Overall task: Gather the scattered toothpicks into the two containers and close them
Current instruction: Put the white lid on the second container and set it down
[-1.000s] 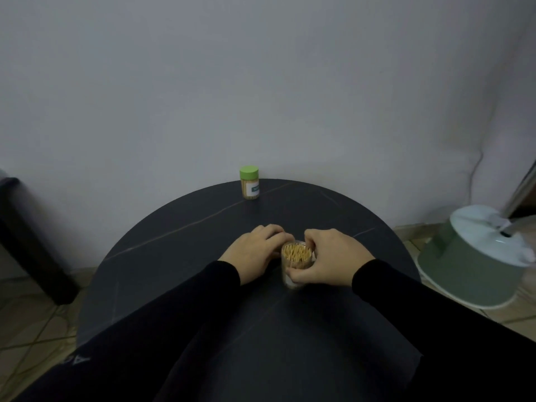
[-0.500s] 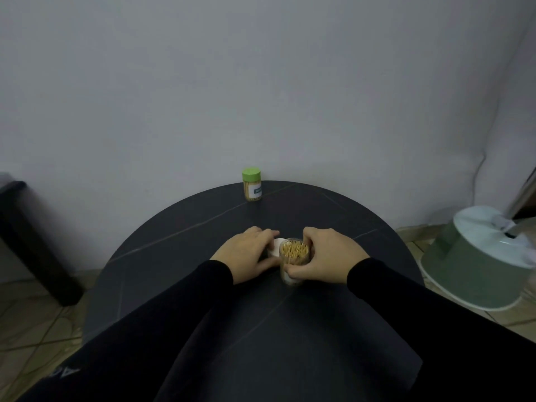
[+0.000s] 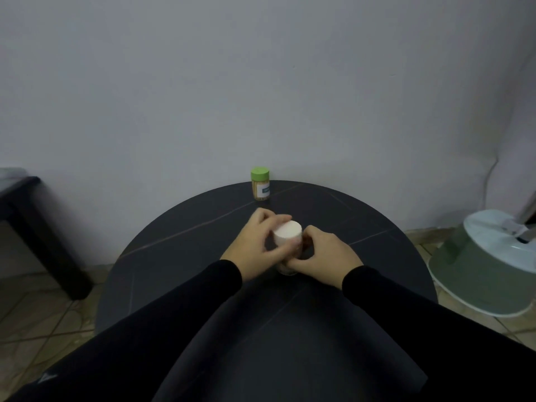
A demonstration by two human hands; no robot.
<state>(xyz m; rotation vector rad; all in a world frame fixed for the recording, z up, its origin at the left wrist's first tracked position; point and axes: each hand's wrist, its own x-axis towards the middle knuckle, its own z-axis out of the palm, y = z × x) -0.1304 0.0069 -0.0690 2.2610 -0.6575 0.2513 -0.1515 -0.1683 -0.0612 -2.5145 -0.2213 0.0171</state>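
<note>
The job looks close to its end. At the far edge of the round dark worktop (image 3: 179,256) stands one container with a green lid (image 3: 260,184), upright, lid on, with toothpicks showing through its clear wall; that one appears finished. No loose toothpicks show anywhere on the bare part of the worktop (the light is dim, so a stray one could escape notice).

The second container (image 3: 287,266) stands upright near the middle of the worktop, between the two hands. The right hand (image 3: 324,253) is curled round its lower body, holding it steady against the worktop. The left hand (image 3: 255,243) grips a white lid (image 3: 287,234) between thumb and fingers, and the lid sits at the top of the container, over its mouth. Whether the lid is fully seated or only resting there cannot be told, since the fingers cover the join and the left fingers are a little blurred.

What is left, as I judge it, is to press or twist the white lid home and let go. A tilted lid could jam, so holding the body steady matters.
</note>
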